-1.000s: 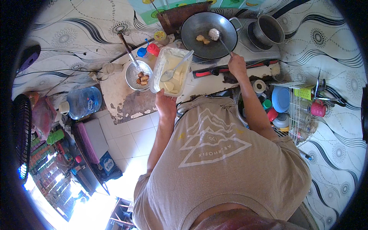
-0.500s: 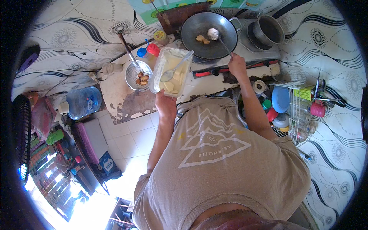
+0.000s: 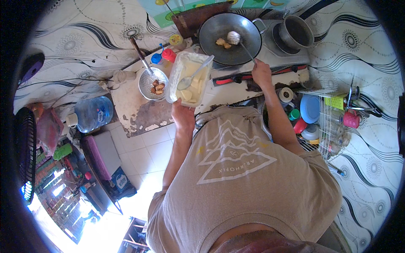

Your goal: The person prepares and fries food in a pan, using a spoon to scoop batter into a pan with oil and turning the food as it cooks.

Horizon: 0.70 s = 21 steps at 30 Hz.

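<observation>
My left hand (image 3: 183, 116) is closed on the near end of a rectangular plastic container (image 3: 170, 90). Pale batter and several light pieces lie in it, and a spoon (image 3: 196, 72) leans across with its handle over the far right rim. My right hand (image 3: 262, 73) grips the handle of a ladle or spatula (image 3: 248, 51), whose pale, shiny head rests inside a dark wok (image 3: 213, 31). Beside that head, golden fried pieces (image 3: 223, 42) sit in the wok. Left of the container, a perforated skimmer (image 3: 145, 86) with a wooden handle holds several browned pieces (image 3: 157, 87).
The wok stands on a stove (image 3: 276, 71); a small saucepan (image 3: 297, 31) is on its right. Jars with a blue lid (image 3: 156, 57) and a red lid (image 3: 168, 55) stand behind the container. A wire dish rack (image 3: 327, 122) is at the right, a water jug (image 3: 93, 113) at the left.
The view has shifted very slightly. Both hands keep their holds, and the ladle or spatula head has moved barely, if at all, in the wok.
</observation>
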Available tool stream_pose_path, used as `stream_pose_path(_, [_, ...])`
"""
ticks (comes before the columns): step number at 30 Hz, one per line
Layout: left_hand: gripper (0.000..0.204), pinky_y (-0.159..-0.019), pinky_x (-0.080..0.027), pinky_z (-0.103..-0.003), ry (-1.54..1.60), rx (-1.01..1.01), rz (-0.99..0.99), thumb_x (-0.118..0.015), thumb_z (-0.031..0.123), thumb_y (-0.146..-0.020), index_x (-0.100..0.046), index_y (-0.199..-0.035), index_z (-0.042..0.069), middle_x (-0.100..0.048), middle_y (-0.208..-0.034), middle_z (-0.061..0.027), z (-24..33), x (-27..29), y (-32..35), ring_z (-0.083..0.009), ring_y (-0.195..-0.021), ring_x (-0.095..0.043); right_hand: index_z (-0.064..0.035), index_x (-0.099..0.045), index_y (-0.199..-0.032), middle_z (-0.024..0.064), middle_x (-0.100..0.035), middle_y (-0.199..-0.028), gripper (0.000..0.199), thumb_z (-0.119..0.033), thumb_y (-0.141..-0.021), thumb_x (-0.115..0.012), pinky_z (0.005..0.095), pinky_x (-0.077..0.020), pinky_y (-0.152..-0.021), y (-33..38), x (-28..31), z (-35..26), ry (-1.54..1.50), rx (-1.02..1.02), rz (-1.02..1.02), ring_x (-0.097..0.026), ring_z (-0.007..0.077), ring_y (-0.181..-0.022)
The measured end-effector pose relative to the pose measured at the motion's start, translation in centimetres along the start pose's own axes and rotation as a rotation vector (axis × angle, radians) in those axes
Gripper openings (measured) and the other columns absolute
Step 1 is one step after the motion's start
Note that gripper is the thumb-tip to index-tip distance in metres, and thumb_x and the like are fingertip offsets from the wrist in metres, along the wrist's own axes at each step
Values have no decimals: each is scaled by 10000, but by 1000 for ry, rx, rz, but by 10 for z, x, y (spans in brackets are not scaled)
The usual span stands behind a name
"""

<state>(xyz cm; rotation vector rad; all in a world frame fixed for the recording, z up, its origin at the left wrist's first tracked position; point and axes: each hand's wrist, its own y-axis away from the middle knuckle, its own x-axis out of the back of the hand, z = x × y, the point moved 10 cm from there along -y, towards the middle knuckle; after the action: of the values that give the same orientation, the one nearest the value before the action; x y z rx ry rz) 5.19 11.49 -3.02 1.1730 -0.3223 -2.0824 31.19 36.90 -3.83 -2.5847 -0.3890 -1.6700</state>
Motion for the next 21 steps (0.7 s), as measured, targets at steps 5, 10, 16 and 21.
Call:
stream_pose_path(5, [573,-1054,-368,-427,-3,6,9,-542,279,-859,-404,-1354,26,-481,-1352,-108,0,-2,1,-265,-1255,-458,-15,-627,-1139,250,-654,-892,300,-103,-893,-479,533,-500,-781,3,4,-3,21,22,60,-623,449,-853])
stream_pose_path(10, [573,-1056,-363,-425,-9,-7,-27,-551,284,-855,-414,-1359,47,-487,-1359,-92,0,-4,0,-254,-1264,-454,-16,-630,-1138,255,-653,-917,300,-110,-893,-485,528,-497,-798,5,11,-7,-26,25,67,-620,457,-859])
stream_pose_path(16, [572,-1057,-364,-426,-15,0,-19,-544,284,-861,-412,-1366,52,-476,-1378,-94,3,-8,2,-251,-1281,-449,0,-627,-1116,266,-647,-925,284,-117,-896,-488,517,-500,-797,5,6,-3,-26,65,100,-624,446,-857])
stream_pose_path(21, [579,-1058,-364,-432,-15,22,-22,-545,285,-860,-402,-1373,58,-480,-1370,-94,4,-4,-1,-256,-1275,-454,30,-604,-1069,276,-644,-871,259,-123,-894,-491,511,-525,-728,8,6,-13,-109,130,151,-637,431,-803])
